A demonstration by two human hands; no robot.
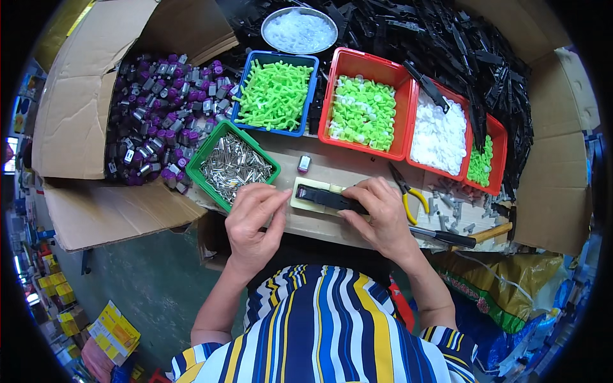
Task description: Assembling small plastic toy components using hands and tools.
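Note:
A cream block-shaped holder point(306, 203) sits at the table's near edge, with a long black plastic part point(322, 197) lying across it. My right hand point(381, 214) grips the right end of this part between thumb and fingers. To the left of the holder, my left hand point(252, 223) is closed in a pinch, its fingertips close to the part's left end. Whatever the pinch holds, if anything, is too small to make out. Just beyond the holder stands one small silver-and-purple motor-like piece point(304, 164).
A green bin point(271, 167) holds metal pins. Behind are a blue bin point(313, 96) of green pieces and red bins point(407, 127) of green and white caps. Purple-and-silver pieces point(163, 96) fill the left; black parts point(408, 38) the back. Yellow-handled pliers point(415, 201) and a black-handled tool point(454, 239) lie right.

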